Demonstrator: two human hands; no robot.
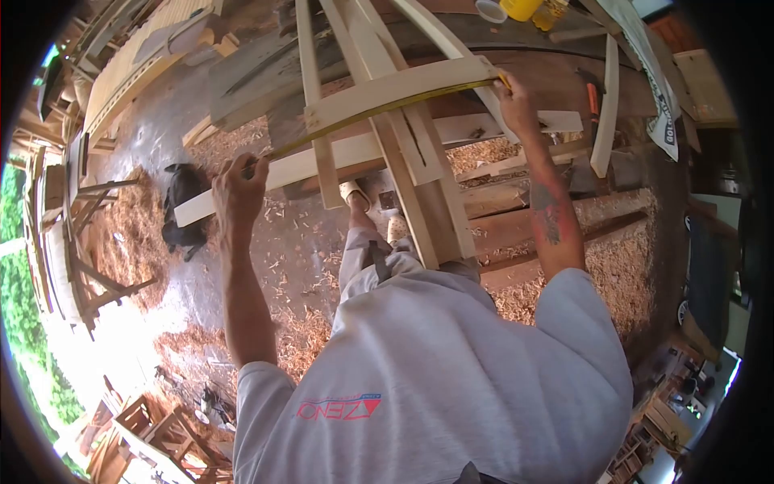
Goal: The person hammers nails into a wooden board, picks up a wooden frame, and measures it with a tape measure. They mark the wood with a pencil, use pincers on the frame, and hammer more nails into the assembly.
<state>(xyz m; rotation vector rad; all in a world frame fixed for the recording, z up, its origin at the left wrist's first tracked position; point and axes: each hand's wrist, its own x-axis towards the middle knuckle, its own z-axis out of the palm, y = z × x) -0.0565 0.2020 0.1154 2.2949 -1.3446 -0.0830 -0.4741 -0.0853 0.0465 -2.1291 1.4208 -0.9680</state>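
Tape (379, 109) pulled tight now, a yellow strip running along the near edge of the plank (395, 87), and past its left end! The right hand (514, 101) pinches one end of it, right at the plank's right tip. Out beyond the plank's left end, the left hand (240, 185) is curled shut round the other, something small and dark between the fingers, too small for me to name. The plank lies crosswise over several long boards (447, 218), which reach out on both sides of it. Nearer the body than the plank, a pale strip (282, 171) slants beneath those boards. An orange-handled tool (593, 98) lies to the plank's right, a yellow container (521, 8) sits beyond it, and shavings (621, 278) cover the floor on its near side.
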